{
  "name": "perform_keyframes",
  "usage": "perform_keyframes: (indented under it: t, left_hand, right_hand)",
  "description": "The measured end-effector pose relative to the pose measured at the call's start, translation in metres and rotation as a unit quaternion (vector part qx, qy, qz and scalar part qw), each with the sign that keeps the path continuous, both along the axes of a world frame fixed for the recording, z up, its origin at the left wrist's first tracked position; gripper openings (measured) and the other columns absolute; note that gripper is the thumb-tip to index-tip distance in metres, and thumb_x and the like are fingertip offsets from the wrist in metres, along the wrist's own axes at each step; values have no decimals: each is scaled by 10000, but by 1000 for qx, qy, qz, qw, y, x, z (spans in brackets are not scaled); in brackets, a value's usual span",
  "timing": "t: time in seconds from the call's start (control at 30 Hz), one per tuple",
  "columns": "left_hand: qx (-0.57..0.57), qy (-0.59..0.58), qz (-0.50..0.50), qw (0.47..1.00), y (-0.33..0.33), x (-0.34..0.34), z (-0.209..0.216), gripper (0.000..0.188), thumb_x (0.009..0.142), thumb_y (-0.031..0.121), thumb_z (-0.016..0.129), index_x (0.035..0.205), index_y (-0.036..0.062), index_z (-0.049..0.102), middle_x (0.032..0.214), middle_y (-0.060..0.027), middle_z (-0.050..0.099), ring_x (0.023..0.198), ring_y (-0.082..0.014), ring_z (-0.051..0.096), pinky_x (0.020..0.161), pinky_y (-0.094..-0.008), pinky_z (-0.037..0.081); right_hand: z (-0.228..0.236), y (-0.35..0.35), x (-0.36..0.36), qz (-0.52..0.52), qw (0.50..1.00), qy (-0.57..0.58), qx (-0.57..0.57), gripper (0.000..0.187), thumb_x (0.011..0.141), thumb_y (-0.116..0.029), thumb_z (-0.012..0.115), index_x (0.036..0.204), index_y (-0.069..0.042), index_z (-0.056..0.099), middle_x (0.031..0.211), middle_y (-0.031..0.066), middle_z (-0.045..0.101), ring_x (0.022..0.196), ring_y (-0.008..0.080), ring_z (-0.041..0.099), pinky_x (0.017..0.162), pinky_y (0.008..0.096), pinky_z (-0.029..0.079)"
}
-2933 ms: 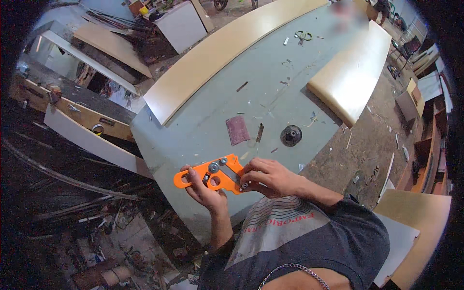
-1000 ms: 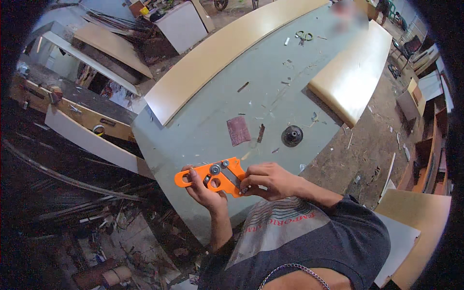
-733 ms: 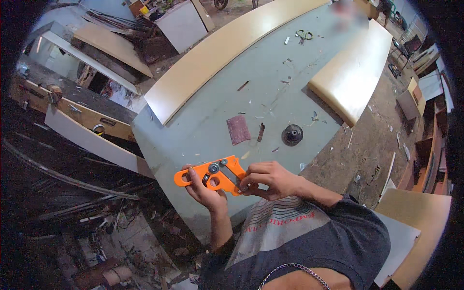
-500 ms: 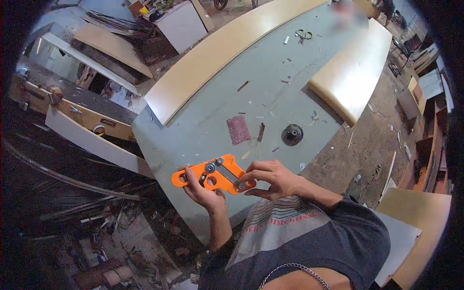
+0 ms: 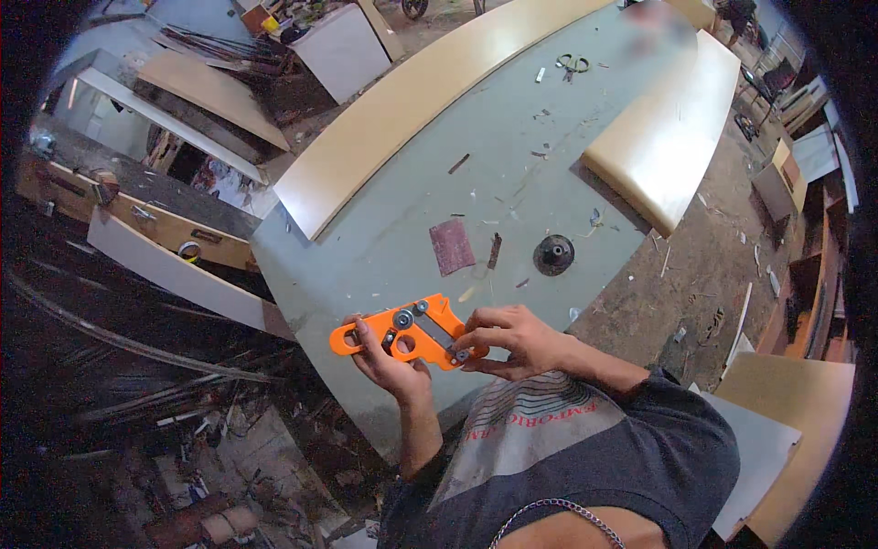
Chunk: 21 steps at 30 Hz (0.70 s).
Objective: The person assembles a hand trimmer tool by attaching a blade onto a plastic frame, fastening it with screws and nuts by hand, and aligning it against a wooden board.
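Note:
An orange flat hand tool (image 5: 421, 332) with round metal rollers, a grey metal bar and finger holes is held over the near part of the table. My left hand (image 5: 391, 364) is closed round its left end, the thumb lying across the orange body. At the tool's right end, my right hand (image 5: 512, 343) pinches the corner by a small roller, fingers bent. Beyond the tool on the table lie a dark red sandpaper piece (image 5: 452, 247), a short brown strip (image 5: 495, 251) and a black round cone-shaped piece (image 5: 553, 255).
The grey-green table (image 5: 393, 215) carries a long pale board (image 5: 366, 128) on its left and a shorter thick board (image 5: 672, 137) on its right. Green-handled scissors (image 5: 573, 63) lie at the far end. Offcuts litter the floor.
The orange tool has shifted slightly to the right, with my left hand along with it. Both hands keep their hold.

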State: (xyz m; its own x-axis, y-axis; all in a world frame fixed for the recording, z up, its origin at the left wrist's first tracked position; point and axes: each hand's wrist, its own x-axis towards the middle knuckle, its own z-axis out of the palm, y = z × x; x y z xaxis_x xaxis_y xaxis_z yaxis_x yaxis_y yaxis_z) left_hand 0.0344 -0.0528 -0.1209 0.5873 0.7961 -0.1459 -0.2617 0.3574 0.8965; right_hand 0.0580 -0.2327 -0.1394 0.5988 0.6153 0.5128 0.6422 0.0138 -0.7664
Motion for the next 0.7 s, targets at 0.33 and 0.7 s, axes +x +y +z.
perform_keyframes:
  t: [0.33,0.7]
  left_hand:
    - [7,-25,-8,1000,3,-3,-6,370,962,304,612,1199,38,514,1028,-49,551,876,-136,598,684,-271,536]
    - [7,9,-15,1000,4,-6,-5,346,965,299,603,1182,46,508,1032,-61,555,880,-152,604,703,-295,540]
  right_hand:
    - [7,1,-1,27,999,42,-3,286,770,-47,755,1039,-89,666,958,84,609,779,240,644,655,357,527]
    - [8,-1,-3,29,998,61,8,293,796,-3,727,1072,-82,668,968,88,595,727,205,649,651,326,539]
